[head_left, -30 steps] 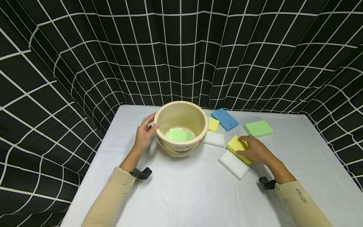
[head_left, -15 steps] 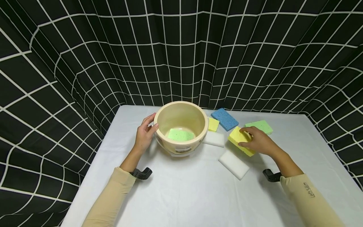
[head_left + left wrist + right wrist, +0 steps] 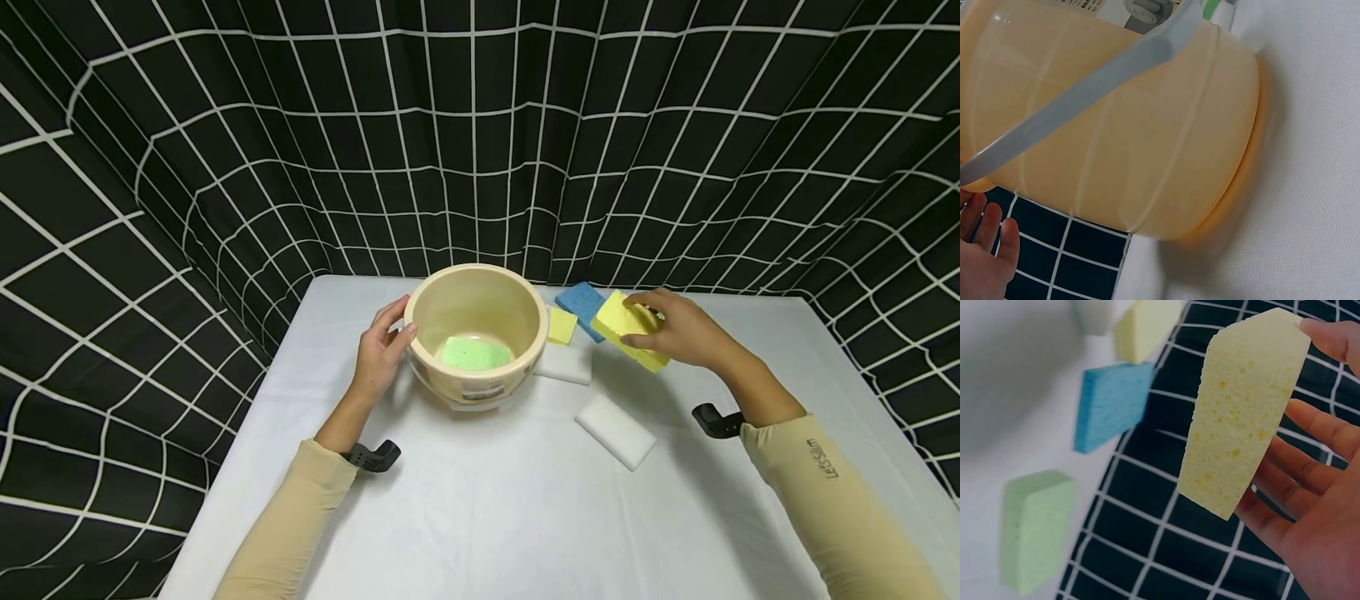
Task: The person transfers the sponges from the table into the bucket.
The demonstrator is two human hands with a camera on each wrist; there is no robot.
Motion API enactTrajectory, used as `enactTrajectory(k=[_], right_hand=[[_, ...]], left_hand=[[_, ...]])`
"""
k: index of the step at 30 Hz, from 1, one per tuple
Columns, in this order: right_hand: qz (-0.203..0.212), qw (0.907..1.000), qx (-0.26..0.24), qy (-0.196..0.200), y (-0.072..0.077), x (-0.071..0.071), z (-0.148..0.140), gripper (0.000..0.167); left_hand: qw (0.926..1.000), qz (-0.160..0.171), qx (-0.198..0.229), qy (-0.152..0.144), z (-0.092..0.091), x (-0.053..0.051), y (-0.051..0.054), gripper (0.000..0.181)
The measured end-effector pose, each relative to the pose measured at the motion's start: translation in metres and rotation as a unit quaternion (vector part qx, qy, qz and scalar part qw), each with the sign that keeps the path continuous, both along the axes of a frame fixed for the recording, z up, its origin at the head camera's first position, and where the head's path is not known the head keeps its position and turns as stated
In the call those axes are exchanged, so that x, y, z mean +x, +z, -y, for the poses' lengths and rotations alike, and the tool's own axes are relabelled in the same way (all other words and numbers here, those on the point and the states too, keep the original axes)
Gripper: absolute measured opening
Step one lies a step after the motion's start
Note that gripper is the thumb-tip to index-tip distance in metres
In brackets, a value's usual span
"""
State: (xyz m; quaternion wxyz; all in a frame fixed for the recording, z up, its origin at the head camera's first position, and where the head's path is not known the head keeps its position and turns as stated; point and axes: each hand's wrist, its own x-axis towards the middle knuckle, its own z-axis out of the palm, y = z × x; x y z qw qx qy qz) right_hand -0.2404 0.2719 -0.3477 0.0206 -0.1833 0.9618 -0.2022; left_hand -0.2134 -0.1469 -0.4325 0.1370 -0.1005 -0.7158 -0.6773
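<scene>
Head view: nearest on the table (image 3: 480, 508) lies a front white sponge (image 3: 616, 432), flat, slanted, touched by neither hand. Beyond it to the left, the left hand (image 3: 378, 354) is at the left side of the cream pot (image 3: 476, 307); its fingers are loosely spread against the rim, not clenched. The left wrist view shows a grey band (image 3: 1085, 103) across the pot's outer wall. One green sponge (image 3: 476, 354) lies inside on the pot's floor.

To the pot's right, the right hand (image 3: 678, 327) pinches the large yellow sponge (image 3: 617, 319) between thumb and fingers, gripping its right-hand side. The sponge appears lifted off the table. Its long axis slants from far left to near right; the pot's opening lies to its left, well apart. The left hand is nearer the pot; the right alone has the sponge.

Between sponge and pot, the second white sponge (image 3: 564, 365) and small yellow sponge (image 3: 561, 326) lie low; contact with the pot cannot be determined. The raised right rim is judged the main obstruction.

Farther back, the blue sponge (image 3: 577, 302) is partly covered by the held one. The right wrist view shows another green sponge (image 3: 1035, 531) on the table. A gridded black curtain (image 3: 491, 142) closes the rear.
</scene>
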Motion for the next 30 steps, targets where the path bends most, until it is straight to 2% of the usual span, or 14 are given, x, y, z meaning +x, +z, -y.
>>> enactTrajectory(k=[10, 20, 30], right_hand=[[-0.031, 0.9988, 0.016, 0.033, 0.033, -0.014, 0.037, 0.056], [-0.022, 0.9977, -0.005, 0.063, 0.061, -0.027, 0.071, 0.053], [-0.021, 0.996, -0.02, 0.085, 0.072, -0.039, 0.098, 0.055]], left_hand=[[1.0, -0.003, 0.002, 0.0, 0.001, -0.002, 0.002, 0.047], [1.0, -0.005, 0.004, -0.001, 0.0, 0.0, 0.0, 0.047], [1.0, -0.007, 0.002, -0.002, 0.0, 0.0, -0.001, 0.049]])
